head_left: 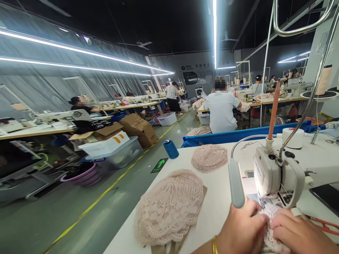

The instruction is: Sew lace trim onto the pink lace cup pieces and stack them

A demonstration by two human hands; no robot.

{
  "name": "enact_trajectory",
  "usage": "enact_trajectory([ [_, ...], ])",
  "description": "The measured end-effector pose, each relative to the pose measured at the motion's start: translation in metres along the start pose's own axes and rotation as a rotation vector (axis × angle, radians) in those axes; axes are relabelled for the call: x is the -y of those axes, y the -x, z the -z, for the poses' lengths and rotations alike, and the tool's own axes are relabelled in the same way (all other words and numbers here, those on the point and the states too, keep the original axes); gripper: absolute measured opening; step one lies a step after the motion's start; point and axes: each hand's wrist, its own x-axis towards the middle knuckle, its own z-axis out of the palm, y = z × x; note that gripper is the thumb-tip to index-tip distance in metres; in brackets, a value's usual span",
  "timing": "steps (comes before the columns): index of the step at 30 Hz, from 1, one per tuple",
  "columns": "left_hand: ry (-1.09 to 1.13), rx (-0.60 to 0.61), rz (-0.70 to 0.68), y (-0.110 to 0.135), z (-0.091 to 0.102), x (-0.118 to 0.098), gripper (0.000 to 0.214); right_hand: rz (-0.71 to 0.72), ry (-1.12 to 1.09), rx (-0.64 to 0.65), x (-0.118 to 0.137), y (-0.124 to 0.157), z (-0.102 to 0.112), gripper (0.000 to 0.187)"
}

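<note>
A strip of pale lace fabric [270, 225] lies beneath the head of a white sewing machine [267, 173], lit by a small grey lamp [237, 183]. My left hand [245, 224], with a yellow band at its wrist, pinches the lace on its left side, close to the needle area. On the other side, my right hand [293, 227] grips the same fabric with curled fingers. The needle and presser foot are mostly hidden. Left of the machine lie a large stack of beige lace pieces [169, 208] and a smaller lace stack [209, 157].
A blue thread cone [171, 149] stands at the table's far left corner. Red-handled scissors [324, 224] and a dark phone-like slab [327, 197] lie to the right. Behind runs a blue cloth trough [203, 138]. A person in a white shirt [222, 111] sits ahead.
</note>
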Motion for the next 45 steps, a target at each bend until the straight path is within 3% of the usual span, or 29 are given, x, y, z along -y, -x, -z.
enact_trajectory([
  [4,0.161,0.07,0.097,-0.007,0.012,0.001,0.034,-0.303,-0.175,-0.144,-0.002,-0.001,0.007,0.023],
  [8,0.304,0.152,0.27,-0.014,0.012,0.002,0.02,-0.563,-0.477,-0.037,-0.006,-0.003,0.012,0.032],
  [11,0.366,0.171,0.358,-0.019,0.009,0.002,0.025,-0.608,-0.596,0.015,-0.007,-0.005,0.012,0.039],
  [19,0.308,0.121,0.384,-0.024,0.004,-0.002,0.032,-0.6,-0.585,-0.076,-0.005,-0.004,0.008,0.038],
  [24,0.264,0.11,0.321,-0.024,0.006,-0.003,0.029,-0.579,-0.509,-0.185,-0.004,-0.007,0.008,0.034],
  [31,0.273,0.076,0.276,-0.025,0.007,-0.004,0.035,-0.67,-0.582,-0.181,0.003,-0.016,0.012,0.037],
  [35,0.258,0.055,0.242,-0.025,0.007,-0.006,0.028,-0.728,-0.571,-0.182,0.01,-0.016,0.012,0.044],
  [37,0.259,0.056,0.225,-0.024,0.008,-0.006,0.027,-0.694,-0.536,-0.167,0.01,-0.015,0.013,0.042],
  [40,0.246,0.02,0.127,-0.019,0.008,-0.003,0.026,-0.435,-0.403,-0.14,0.005,-0.012,0.015,0.033],
  [45,0.152,-0.006,-0.082,-0.001,0.006,0.004,0.009,0.022,-0.12,0.145,-0.002,-0.005,0.013,0.014],
])
